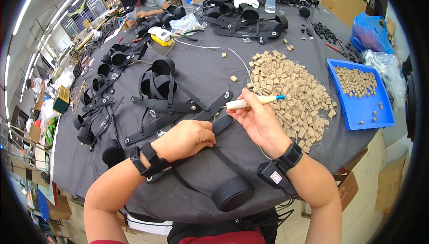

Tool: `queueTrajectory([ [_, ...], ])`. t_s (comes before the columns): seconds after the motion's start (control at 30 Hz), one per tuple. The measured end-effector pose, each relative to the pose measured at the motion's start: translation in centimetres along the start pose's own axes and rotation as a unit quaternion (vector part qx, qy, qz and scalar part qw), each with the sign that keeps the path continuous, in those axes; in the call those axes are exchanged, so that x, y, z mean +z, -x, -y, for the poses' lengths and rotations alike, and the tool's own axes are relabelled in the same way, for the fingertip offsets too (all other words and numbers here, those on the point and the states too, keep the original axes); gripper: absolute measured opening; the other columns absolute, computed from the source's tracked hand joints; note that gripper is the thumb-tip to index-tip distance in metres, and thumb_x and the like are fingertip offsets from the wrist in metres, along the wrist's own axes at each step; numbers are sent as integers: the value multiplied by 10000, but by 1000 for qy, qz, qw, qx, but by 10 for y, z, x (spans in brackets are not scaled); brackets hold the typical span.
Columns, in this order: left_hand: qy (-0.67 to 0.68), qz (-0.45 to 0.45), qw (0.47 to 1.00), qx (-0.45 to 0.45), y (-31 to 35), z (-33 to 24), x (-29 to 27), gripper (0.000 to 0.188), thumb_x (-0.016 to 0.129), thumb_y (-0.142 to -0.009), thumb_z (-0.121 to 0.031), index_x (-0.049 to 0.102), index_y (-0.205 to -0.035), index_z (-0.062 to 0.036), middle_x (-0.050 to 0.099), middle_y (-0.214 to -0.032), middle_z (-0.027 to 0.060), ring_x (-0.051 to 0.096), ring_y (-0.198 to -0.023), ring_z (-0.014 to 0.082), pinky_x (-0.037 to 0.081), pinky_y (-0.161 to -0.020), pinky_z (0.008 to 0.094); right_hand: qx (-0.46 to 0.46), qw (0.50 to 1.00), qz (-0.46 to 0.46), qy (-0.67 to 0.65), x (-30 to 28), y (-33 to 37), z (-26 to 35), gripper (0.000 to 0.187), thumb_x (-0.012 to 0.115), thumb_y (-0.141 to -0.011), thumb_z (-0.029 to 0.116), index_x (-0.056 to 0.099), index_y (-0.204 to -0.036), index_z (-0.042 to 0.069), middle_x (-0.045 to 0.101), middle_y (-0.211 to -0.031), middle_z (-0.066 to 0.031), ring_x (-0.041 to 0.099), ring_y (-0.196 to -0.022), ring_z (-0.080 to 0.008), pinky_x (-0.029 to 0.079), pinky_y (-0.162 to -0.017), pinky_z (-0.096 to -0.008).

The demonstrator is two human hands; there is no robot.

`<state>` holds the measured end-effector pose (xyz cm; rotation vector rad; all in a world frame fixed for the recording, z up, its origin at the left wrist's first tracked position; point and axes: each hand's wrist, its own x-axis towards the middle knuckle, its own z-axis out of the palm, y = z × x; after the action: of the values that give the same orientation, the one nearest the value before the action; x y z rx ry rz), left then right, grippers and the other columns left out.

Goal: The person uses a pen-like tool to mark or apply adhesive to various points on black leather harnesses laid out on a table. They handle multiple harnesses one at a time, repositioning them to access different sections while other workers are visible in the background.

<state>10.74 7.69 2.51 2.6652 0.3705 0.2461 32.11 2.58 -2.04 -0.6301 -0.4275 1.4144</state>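
Note:
My right hand (258,121) grips a white pen-shaped tool (237,104) with a blue end, its narrow tip toward the left. The tip is close to the end of a black strap (222,100) with a metal ring. My left hand (187,139) lies palm down, its fingers curled onto the black straps; the fingertips are partly hidden. These straps belong to a black strap piece with round cups (163,83), lying in front of me. A single black cup (232,193) on a strap lies near the table's front edge.
A heap of small tan blocks (290,96) spreads right of my right hand, beside a blue tray (367,110) holding more. A white cord (210,47) crosses the dark tabletop. More strap pieces (96,94) lie left; a squeeze bottle (270,2) stands at the back. Two people work across the table.

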Motion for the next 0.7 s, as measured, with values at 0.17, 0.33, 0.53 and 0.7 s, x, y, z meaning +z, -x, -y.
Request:
queueTrajectory([
  [0.17,1,-57,997,-50,8,-8,5,81,699,-832,-63,643,-876,-24,606,-836,96,632,-765,304,519,-681,381,-7,1000,8,25,-2,0,2,207,660,-962,247,622,-888,56,666,-828,-69,636,-737,-138,569,-810,-349],
  [0.33,13,-80,994,-75,18,-6,6,92,684,-842,-56,621,-893,-12,598,-845,120,615,-780,317,505,-689,383,-10,992,36,122,3,3,-2,203,638,-973,245,608,-911,54,691,-856,-79,665,-766,-132,526,-717,-277],
  [0.53,54,-93,989,-99,23,0,7,91,676,-838,-50,622,-893,-2,607,-839,128,612,-784,305,489,-677,374,-105,951,75,281,12,12,1,165,635,-967,192,605,-897,46,688,-810,-49,641,-716,-89,488,-633,-222],
  [0.7,102,-92,984,-114,25,8,9,89,672,-843,-52,625,-895,3,614,-834,124,604,-772,278,480,-681,359,-167,826,182,506,28,32,1,185,720,-882,162,629,-821,13,648,-722,-35,594,-664,-66,461,-582,-257],
])
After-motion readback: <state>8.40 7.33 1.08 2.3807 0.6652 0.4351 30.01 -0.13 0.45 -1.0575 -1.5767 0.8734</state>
